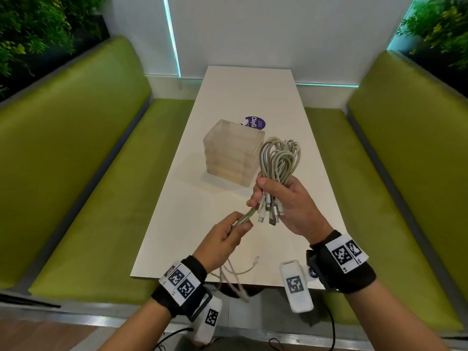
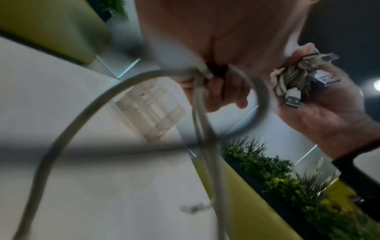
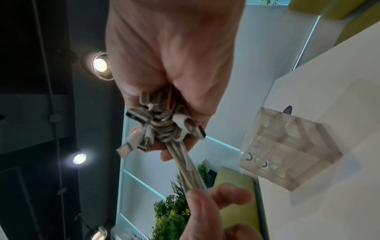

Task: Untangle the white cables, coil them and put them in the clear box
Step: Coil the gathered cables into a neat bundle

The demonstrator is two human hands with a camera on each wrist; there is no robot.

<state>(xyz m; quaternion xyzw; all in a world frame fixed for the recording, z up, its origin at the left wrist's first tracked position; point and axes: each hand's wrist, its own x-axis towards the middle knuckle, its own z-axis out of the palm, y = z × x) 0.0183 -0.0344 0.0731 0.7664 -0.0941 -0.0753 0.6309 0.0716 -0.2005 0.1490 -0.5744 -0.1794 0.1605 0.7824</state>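
- Head view: the right hand (image 1: 288, 203) is raised over the white table (image 1: 253, 97), its fingers and thumb curled tight round a bundle of white cables (image 1: 278, 158). The loops stand up above the fist and the plugs (image 1: 268, 214) hang out below it.
- A few strands run down and left from the bundle into the left hand (image 1: 222, 239), which pinches them between thumb and curled fingers. Below that hand loose ends trail over the table's near edge.
- The clear box (image 1: 233, 153) stands on the table just left of and behind the loops, apart from both hands. A purple sticker (image 1: 255, 122) shows behind it.
- Green benches (image 1: 83, 173) run along both sides of the table, with plants (image 1: 33, 29) in the upper corners.
- Left wrist view: blurred. The left hand (image 2: 222, 48) closes on strands (image 2: 201, 113) that loop towards the camera. The right hand (image 2: 329, 113) at the right grips the bundle, with USB plugs (image 2: 292, 99) sticking out. The box (image 2: 152, 110) sits on the table behind.
- Right wrist view: the right hand (image 3: 174, 56) is wrapped round the bundled plugs (image 3: 160, 123). Strands (image 3: 189, 168) lead from it to the fingers (image 3: 203, 211) of the left hand, which pinch them. The box (image 3: 292, 149) rests on the table at the right, well clear of the cables.
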